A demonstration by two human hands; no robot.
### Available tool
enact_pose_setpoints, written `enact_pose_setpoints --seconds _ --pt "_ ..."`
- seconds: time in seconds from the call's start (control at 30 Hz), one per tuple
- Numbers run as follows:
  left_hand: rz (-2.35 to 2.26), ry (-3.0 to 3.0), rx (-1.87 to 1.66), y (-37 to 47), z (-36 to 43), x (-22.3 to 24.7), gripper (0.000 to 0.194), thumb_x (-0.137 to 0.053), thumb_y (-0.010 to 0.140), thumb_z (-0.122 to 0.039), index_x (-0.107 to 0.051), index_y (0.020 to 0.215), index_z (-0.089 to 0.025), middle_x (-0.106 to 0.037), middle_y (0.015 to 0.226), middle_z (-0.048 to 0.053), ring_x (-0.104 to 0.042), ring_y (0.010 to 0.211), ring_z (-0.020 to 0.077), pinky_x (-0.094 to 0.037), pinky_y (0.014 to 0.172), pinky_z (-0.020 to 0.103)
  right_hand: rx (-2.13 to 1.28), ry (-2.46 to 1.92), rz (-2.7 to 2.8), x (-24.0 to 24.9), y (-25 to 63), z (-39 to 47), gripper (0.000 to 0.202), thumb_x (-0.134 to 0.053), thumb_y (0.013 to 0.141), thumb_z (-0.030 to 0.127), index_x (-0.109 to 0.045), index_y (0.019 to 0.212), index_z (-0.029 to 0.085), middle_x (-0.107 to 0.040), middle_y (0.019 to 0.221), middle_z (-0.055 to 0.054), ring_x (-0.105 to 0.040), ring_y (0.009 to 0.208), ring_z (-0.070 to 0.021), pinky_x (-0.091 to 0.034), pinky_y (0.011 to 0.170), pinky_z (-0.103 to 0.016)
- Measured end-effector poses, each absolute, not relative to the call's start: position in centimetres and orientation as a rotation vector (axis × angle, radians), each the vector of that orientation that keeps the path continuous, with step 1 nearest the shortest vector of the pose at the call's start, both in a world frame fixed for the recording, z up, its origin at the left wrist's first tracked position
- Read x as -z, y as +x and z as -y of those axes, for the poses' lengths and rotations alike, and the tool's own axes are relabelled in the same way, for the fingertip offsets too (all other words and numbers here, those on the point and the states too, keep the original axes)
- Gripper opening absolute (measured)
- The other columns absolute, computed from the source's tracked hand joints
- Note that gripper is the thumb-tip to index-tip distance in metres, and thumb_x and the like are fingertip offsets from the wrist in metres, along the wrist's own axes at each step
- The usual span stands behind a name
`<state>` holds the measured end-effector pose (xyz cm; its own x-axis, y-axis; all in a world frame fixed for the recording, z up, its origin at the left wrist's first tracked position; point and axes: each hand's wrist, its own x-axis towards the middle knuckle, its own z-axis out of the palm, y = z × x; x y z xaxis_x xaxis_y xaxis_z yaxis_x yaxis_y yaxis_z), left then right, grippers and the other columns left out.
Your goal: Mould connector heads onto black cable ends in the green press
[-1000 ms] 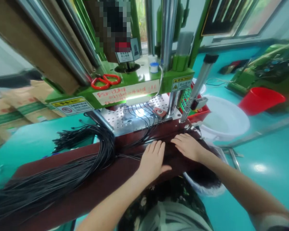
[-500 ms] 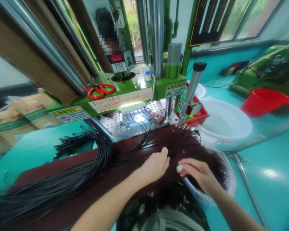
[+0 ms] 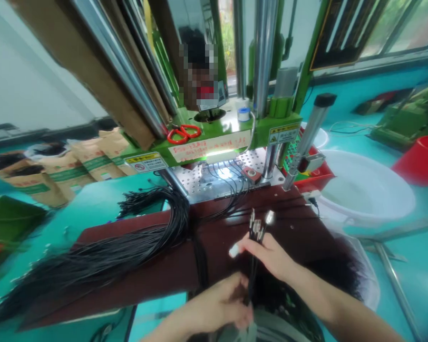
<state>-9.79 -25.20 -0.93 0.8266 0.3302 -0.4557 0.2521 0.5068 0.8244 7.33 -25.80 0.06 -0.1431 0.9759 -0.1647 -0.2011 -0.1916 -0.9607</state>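
Cable bundle [image 3: 252, 273] near the worktop [image 3: 142, 280] edge. Fingers of the right hand [image 3: 276, 259] close below its metal plugs [image 3: 257, 225]; those of the left hand [image 3: 214, 304] grip lower. Light, even pressure should align ends without kinking.

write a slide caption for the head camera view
Left hand and right hand holding thin black cables with silvery tips, before a green metal press

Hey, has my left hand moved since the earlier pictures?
Yes, toward your body. Judged against the dark red board, your left hand was over its surface and is now down by its near edge.
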Motion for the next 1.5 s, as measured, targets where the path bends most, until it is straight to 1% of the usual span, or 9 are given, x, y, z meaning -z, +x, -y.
enact_pose_setpoints --seconds 0.1,0.17,0.23,0.33,0.77,0.93,1.17,1.37,1.5 --pt "-0.65 0.773 -0.387 -6.9 25.5 -0.3 0.035 -0.07 0.064 -0.032 -0.044 0.081 -0.015 -0.057 0.066 0.0 -0.053 0.052 0.0075 -0.042 0.052 0.021 -1.714 -1.103 1.091 0.7 7.2 26.4 0.03 -0.057 0.08 0.044 -0.066 0.094 0.019 -0.067 0.091 -0.005 -0.058 0.048 -0.0099 -0.047 0.046 -0.024" --pt "-0.656 0.663 -0.47 -5.2 25.5 -0.7 0.035 -0.066 0.068 -0.042 -0.043 0.076 -0.016 -0.047 0.05 -0.006 -0.038 0.034 0.0035 -0.029 0.036 0.017 -1.748 -0.948 1.006 0.5 8.1 25.8 0.034 -0.054 0.082 0.041 -0.062 0.108 0.022 -0.063 0.109 -0.008 -0.065 0.077 -0.0165 -0.052 0.069 -0.031" --pt "-0.628 0.654 -0.439 -4.0 25.6 -0.5 0.036 -0.061 0.071 -0.048 -0.045 0.077 -0.017 -0.039 0.042 -0.009 -0.023 0.027 0.0019 -0.015 0.03 0.016 -1.684 -0.797 0.934 -0.6 9.6 24.5 0.037 -0.05 0.084 0.04 -0.058 0.116 0.023 -0.057 0.121 -0.008 -0.054 0.109 -0.0204 -0.041 0.094 -0.038" --pt "-0.636 0.725 -0.396 -3.4 25.7 0.0 0.035 -0.059 0.073 -0.048 -0.048 0.077 -0.016 -0.039 0.041 -0.009 -0.023 0.028 0.0019 -0.013 0.028 0.016 -1.604 -0.786 1.116 -3.1 12.1 22.4 0.035 -0.046 0.087 0.038 -0.057 0.117 0.024 -0.054 0.126 -0.005 -0.045 0.12 -0.0199 -0.029 0.104 -0.04" --pt "-0.677 0.651 -0.456 -1.4 25.3 0.2 0.042 -0.062 0.066 -0.051 -0.047 0.078 -0.013 -0.053 0.052 -0.001 -0.045 0.035 0.008 -0.033 0.032 0.019 -1.247 -1.034 2.134 -4.6 11.8 22.0 0.038 -0.035 0.092 0.032 -0.055 0.12 0.016 -0.057 0.122 -0.007 -0.05 0.113 -0.0162 -0.035 0.098 -0.031" --pt "-0.679 0.658 -0.567 -1.0 24.6 0.9 0.04 -0.063 0.068 -0.049 -0.047 0.076 -0.014 -0.045 0.048 -0.006 -0.033 0.032 0.0025 -0.022 0.031 0.016 -1.242 -1.027 2.127 -3.8 12.3 20.5 0.041 -0.028 0.094 0.03 -0.057 0.116 0.013 -0.062 0.114 -0.008 -0.056 0.106 -0.0158 -0.043 0.091 -0.028" --pt "-0.832 0.719 -0.941 -2.5 21.3 1.9 0.032 -0.059 0.074 -0.045 -0.043 0.076 -0.017 -0.039 0.052 -0.009 -0.027 0.035 0.0005 -0.019 0.034 0.015 -0.096 -2.033 2.128 1.2 17.2 13.4 0.036 -0.033 0.082 0.003 -0.056 0.109 0.008 -0.058 0.113 -0.017 -0.05 0.108 -0.0248 -0.036 0.093 -0.038" --pt "-0.806 0.721 -0.87 -2.9 21.5 3.0 0.028 -0.056 0.077 -0.042 -0.042 0.076 -0.017 -0.039 0.052 -0.009 -0.027 0.035 0.001 -0.017 0.034 0.015 -0.188 -2.058 2.299 1.1 17.5 12.3 0.028 -0.045 0.069 0.001 -0.058 0.092 0.011 -0.059 0.1 -0.016 -0.053 0.1 -0.0285 -0.038 0.083 -0.037" --pt "-0.779 0.742 -0.872 -3.0 21.7 3.1 0.029 -0.053 0.078 -0.044 -0.042 0.077 -0.017 -0.039 0.052 -0.009 -0.029 0.036 0.0013 -0.019 0.034 0.015 -0.555 -2.023 2.357 -1.0 18.0 15.1 0.011 -0.049 0.068 0.01 -0.055 0.074 0.016 -0.063 0.08 -0.006 -0.06 0.074 -0.0193 -0.042 0.062 -0.025"
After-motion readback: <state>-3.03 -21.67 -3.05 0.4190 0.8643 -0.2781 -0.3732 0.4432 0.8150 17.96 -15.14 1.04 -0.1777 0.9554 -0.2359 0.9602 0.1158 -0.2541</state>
